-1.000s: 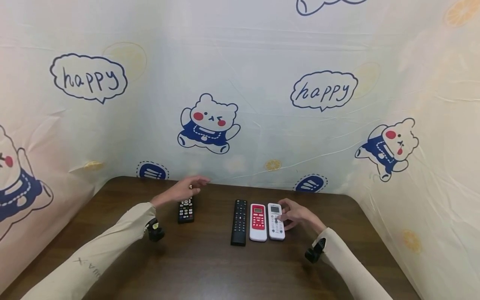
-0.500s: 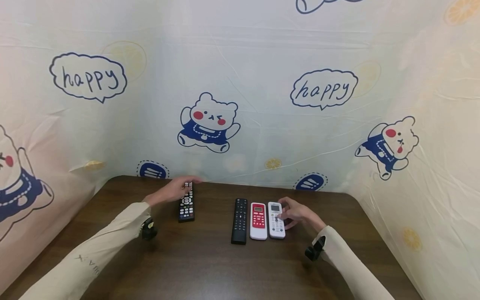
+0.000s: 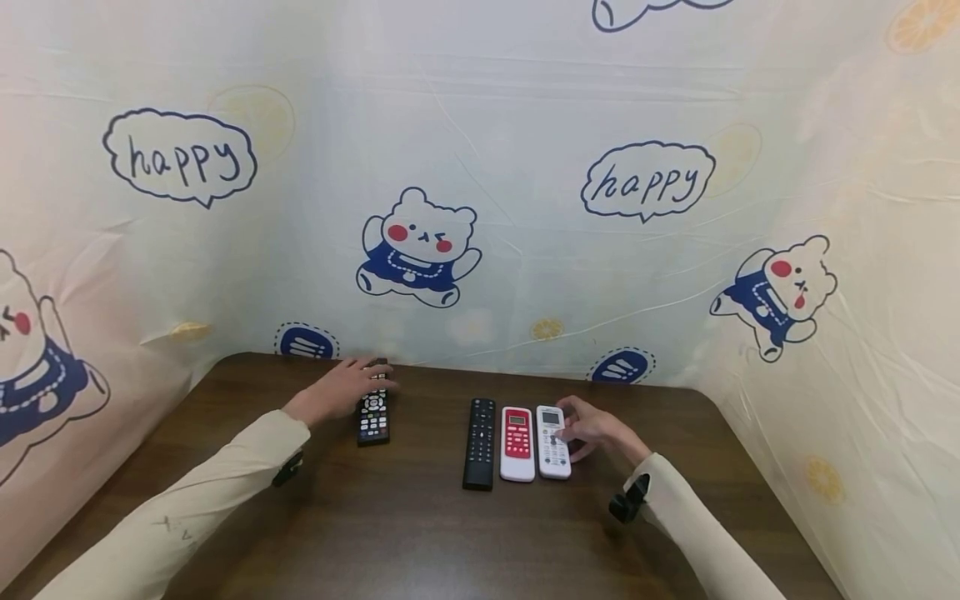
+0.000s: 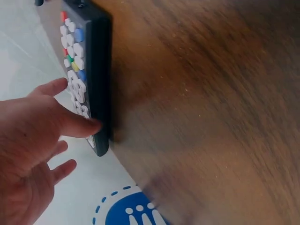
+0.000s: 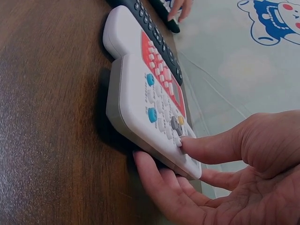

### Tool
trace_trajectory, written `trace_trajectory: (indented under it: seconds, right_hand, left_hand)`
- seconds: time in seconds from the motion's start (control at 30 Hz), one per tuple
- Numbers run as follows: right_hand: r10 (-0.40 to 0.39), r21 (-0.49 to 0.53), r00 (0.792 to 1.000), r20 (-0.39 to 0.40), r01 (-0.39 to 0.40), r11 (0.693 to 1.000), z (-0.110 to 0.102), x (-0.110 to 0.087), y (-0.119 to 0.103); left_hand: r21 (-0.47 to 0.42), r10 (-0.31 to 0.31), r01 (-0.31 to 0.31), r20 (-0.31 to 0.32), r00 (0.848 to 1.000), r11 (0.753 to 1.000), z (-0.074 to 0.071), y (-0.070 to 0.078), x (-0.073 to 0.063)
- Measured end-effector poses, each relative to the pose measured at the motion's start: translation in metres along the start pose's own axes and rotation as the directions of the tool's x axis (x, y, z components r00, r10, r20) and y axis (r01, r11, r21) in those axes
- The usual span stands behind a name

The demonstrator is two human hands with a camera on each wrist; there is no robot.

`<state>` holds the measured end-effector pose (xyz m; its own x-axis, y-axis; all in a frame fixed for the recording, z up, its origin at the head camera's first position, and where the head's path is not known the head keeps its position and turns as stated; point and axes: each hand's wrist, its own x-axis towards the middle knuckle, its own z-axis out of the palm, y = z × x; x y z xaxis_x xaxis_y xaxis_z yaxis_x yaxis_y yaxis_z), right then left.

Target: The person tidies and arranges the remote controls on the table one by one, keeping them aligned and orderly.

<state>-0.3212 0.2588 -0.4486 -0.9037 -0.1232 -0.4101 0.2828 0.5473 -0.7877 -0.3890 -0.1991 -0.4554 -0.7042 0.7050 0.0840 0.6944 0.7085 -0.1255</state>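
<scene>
Brown wood-grain bench [image 3: 450, 542], seen from above. The left hand [image 3: 341, 392], fingers spread, lies lower over the upper half of the black remote with coloured buttons [image 3: 372, 427] than half a second earlier, the remote's far tip now showing beyond it; contact cannot be judged. The right hand [image 3: 597, 427], unmoved, pinches the white remote [image 3: 553, 460] between thumb and fingers, just beside the red-and-white remote [image 3: 517, 443]; the plain black remote [image 3: 478, 450] lies next in the row.
</scene>
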Motion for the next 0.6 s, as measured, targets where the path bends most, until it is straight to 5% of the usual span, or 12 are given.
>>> trace_trajectory:
  seconds: [0.4, 0.5, 0.6]
  right_hand:
    - [-0.001, -0.017, 1.0, -0.008, 0.001, 1.0, -0.0017, 0.0007, 0.0019]
    - [0.0, -0.017, 1.0, -0.004, -0.001, 1.0, -0.0014, 0.002, 0.0022]
    - [0.0, -0.018, 1.0, -0.002, 0.0, 1.0, -0.0009, 0.0024, 0.0023]
  left_hand:
    - [0.209, 0.085, -0.069, -0.071, 0.994, 0.975, -0.0002, -0.005, 0.0051]
    - [0.158, 0.101, -0.086, -0.088, 0.991, 0.984, -0.0033, -0.0053, 0.0055]
    - [-0.016, 0.068, -0.069, -0.062, 0.996, 0.997, -0.0053, -0.0049, 0.0045]
